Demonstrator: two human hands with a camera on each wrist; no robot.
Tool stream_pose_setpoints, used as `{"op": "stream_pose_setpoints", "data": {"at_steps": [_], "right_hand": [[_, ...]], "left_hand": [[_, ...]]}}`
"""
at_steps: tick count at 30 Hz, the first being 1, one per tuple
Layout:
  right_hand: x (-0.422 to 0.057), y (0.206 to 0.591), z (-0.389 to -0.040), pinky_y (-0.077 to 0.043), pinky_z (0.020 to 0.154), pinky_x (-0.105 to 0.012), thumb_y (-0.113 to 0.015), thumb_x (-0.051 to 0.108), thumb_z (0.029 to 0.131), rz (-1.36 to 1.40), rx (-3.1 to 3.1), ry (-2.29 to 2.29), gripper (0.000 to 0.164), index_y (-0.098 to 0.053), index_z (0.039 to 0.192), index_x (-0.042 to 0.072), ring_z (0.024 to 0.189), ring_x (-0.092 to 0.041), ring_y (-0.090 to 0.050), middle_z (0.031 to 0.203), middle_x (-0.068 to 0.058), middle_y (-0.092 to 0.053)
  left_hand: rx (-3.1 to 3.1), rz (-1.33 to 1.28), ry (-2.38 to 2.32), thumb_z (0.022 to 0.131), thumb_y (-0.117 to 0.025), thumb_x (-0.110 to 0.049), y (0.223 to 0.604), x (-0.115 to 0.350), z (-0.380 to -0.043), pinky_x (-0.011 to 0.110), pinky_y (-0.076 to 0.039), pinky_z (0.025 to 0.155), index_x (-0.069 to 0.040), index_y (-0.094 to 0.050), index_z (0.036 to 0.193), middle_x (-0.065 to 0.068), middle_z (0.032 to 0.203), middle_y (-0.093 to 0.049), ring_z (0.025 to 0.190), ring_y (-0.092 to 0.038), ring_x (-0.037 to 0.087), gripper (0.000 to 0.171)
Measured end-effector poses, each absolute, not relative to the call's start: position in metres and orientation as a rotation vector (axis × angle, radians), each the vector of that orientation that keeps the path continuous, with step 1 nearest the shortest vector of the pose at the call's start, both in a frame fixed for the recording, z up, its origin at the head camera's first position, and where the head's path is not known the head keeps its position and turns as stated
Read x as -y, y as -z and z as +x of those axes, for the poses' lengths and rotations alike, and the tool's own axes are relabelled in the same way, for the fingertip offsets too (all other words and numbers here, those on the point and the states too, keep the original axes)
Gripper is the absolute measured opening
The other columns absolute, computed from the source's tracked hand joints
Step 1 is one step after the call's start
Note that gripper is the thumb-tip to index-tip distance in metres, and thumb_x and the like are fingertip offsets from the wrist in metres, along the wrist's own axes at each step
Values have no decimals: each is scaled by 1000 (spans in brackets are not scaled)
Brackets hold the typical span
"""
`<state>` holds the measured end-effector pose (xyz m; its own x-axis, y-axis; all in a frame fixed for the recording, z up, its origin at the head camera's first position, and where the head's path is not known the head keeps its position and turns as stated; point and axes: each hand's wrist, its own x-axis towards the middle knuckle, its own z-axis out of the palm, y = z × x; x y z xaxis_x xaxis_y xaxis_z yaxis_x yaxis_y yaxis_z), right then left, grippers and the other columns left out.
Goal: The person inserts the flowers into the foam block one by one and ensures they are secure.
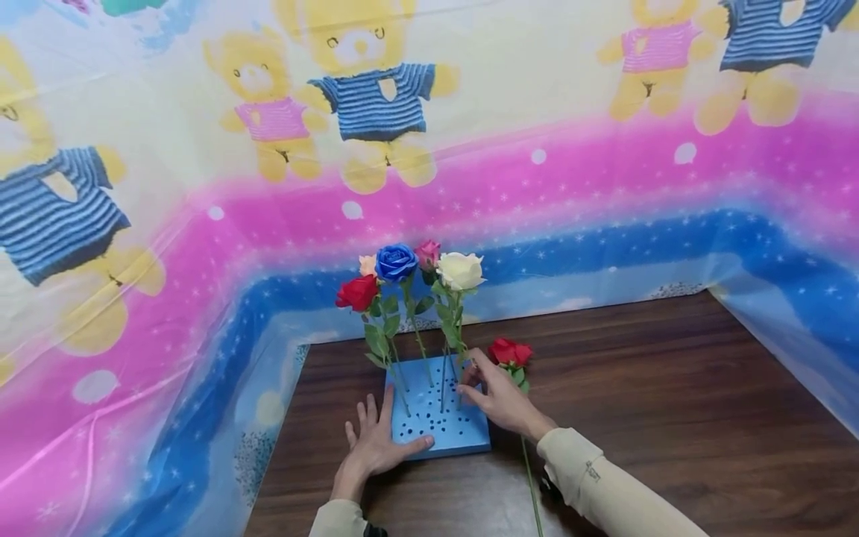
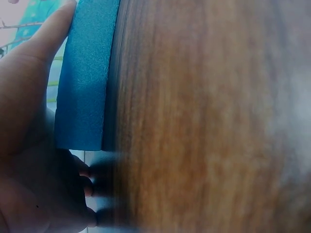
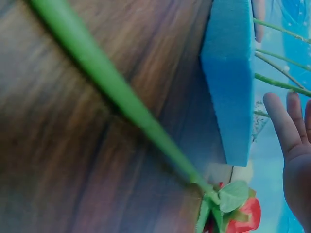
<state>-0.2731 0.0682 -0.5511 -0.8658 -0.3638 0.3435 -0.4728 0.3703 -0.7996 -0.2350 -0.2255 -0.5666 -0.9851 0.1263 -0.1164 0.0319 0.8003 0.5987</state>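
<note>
A blue foam block (image 1: pixel 463 441) dotted with holes lies on the table, with several artificial roses standing in it. They are a red rose (image 1: pixel 358 292), a blue rose (image 1: pixel 396 262), a pink rose (image 1: pixel 428 254), a peach rose (image 1: pixel 367 265) and a white rose (image 1: pixel 461 271). My left hand (image 1: pixel 379 446) rests against the block's near left corner, thumb along the front edge and the other fingers spread. At the block's right side, my right hand (image 1: pixel 503 399) pinches the white rose's stem low down. Thumb and fingertips are close to the stems in the right wrist view.
Another red rose (image 1: pixel 511 352) lies on the brown wooden table (image 1: pixel 644 388), to the right of the block. Its long green stem (image 3: pixel 119 94) runs beneath my right forearm toward the near edge. A cloth printed with bears (image 1: pixel 523 201) hangs behind and around the table.
</note>
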Motion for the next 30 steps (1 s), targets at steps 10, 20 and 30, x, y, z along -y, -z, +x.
{"op": "stream_pose_setpoints", "data": {"at_steps": [10, 20, 30], "right_hand": [[-85, 556, -270, -70, 78, -42, -81, 16, 105, 710, 2416, -1898, 65, -49, 160, 30, 109, -27, -76, 128, -12, -68], [-102, 548, -267, -69, 81, -57, -87, 17, 101, 680, 2345, -1986, 79, -44, 164, 35, 115, -36, -74, 142, -27, -63], [-118, 539, -261, -70, 80, -49, -86, 16, 101, 618, 2282, -2081, 85, -39, 169, 35, 118, -38, -73, 149, -27, -60]], "left_hand": [[-2854, 143, -949, 80, -74, -92, 575, 227, -236, 88, 10, 121, -19, -7, 182, 40, 180, 1, 166, 10, 62, 142], [-2842, 145, -963, 80, -80, -86, 565, 223, -234, 88, 13, 120, -18, -9, 182, 43, 178, -1, 165, 9, 64, 142], [-2835, 110, -917, 81, -77, -88, 567, 224, -234, 87, 11, 121, -19, -7, 182, 41, 179, 2, 166, 10, 61, 141]]}}
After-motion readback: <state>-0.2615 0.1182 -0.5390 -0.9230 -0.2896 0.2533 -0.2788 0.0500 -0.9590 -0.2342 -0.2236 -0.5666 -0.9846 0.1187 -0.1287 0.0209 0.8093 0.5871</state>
